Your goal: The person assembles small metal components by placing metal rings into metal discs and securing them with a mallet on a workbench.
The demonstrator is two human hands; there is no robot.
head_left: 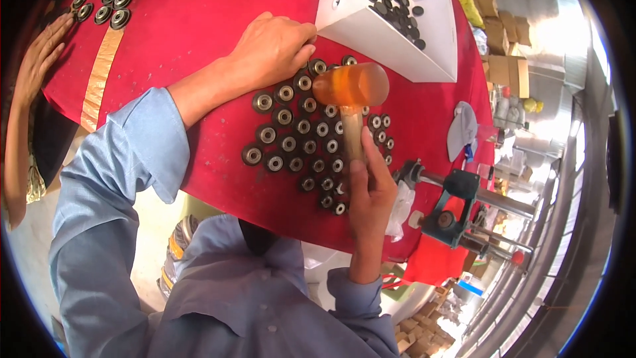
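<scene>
While the right hand [370,189] grips the wooden-handled mallet with its translucent orange head [350,85], the head hangs over the small round black-and-silver bearings [296,134].
Handle runs straight up from the fist; left hand [275,46], nearer the head, rests curled at the cluster's top edge, holding nothing visible.

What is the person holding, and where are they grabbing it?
The right hand holds a mallet by the lower end of its wooden handle. The left hand holds nothing whole; its fingertips rest by the round metal parts.
</scene>
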